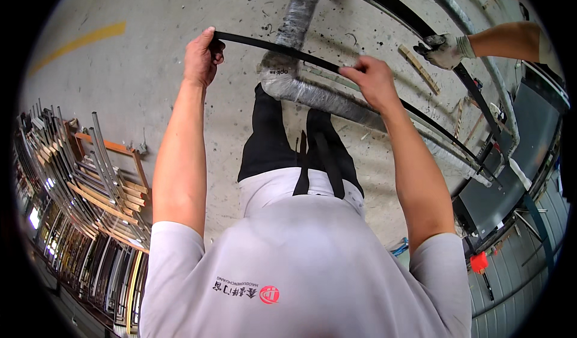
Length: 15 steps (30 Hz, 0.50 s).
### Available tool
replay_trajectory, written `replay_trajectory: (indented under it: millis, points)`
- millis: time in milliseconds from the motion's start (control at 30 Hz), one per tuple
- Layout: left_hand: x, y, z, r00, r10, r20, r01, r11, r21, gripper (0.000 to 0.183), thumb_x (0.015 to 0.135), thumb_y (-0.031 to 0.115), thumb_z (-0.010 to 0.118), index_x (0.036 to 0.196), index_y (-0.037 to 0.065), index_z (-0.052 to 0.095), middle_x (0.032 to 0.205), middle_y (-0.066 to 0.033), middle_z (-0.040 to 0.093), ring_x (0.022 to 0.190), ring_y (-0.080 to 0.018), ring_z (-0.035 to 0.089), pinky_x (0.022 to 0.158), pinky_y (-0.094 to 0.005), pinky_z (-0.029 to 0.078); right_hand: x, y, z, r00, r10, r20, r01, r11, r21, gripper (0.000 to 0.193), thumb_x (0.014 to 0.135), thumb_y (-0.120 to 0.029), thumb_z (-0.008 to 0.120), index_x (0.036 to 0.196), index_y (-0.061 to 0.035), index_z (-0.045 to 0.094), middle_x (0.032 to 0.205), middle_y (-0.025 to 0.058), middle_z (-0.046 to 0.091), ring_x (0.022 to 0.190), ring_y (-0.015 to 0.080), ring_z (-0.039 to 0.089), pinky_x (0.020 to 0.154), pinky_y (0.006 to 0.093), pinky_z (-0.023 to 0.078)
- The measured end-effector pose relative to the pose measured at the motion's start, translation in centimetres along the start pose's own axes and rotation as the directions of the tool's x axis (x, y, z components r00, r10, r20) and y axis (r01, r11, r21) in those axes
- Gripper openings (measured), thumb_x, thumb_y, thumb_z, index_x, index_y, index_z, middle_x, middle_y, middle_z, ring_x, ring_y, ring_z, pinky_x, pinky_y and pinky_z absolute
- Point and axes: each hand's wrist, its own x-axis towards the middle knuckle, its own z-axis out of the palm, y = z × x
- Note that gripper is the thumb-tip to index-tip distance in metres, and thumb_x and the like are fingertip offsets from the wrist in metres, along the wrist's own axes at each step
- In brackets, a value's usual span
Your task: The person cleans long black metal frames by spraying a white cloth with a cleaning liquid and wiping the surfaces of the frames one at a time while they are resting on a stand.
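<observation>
A long thin black strip [276,48] runs between my two hands, above a frame wrapped in clear film [327,96]. My left hand [203,58] is closed on the strip's left end, with the thumb on top. My right hand [372,81] grips it further along, thumb stretched over it and fingers curled, slightly blurred. Beyond my right hand the strip seems to carry on toward the lower right, along the wrapped frame.
At the upper right, a co-worker's gloved hand [446,51] rests on a black bar [475,88]. A wooden strip [419,69] lies on the concrete floor [162,13]. Racks of long profiles [99,185] stand at the left. A dark panel [511,158] is at the right.
</observation>
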Motion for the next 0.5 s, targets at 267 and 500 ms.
replay_trajectory:
  millis: [267,500]
  points:
    - [1.3,-0.7,-1.0,0.996,0.037,0.085,-0.038,0.999,0.006,0.033,0.099,0.036,0.062,0.081,0.009,0.056,0.064,-0.0039,0.054,0.051,-0.0129,0.045,0.047,-0.0278,0.034,3.8,-10.4,8.4,0.935,-0.303,-0.184,0.229,0.912,-0.340,0.061,0.079,-0.070,0.066,0.088,-0.0101,0.072,0.094,0.0156,0.070,0.095,0.0356,0.066,0.080,0.0487,0.051]
    - [0.8,-0.2,-1.5,0.999,-0.014,0.047,0.014,1.000,0.001,0.033,0.098,0.037,0.062,0.086,0.007,0.057,0.069,-0.0068,0.057,0.053,-0.0137,0.046,0.049,-0.0273,0.035,-1.8,3.3,-1.5,0.949,0.072,-0.305,-0.245,0.778,-0.579,0.040,0.101,-0.038,0.043,0.093,-0.0134,0.073,0.098,0.0146,0.071,0.097,0.0354,0.065,0.082,0.0537,0.049]
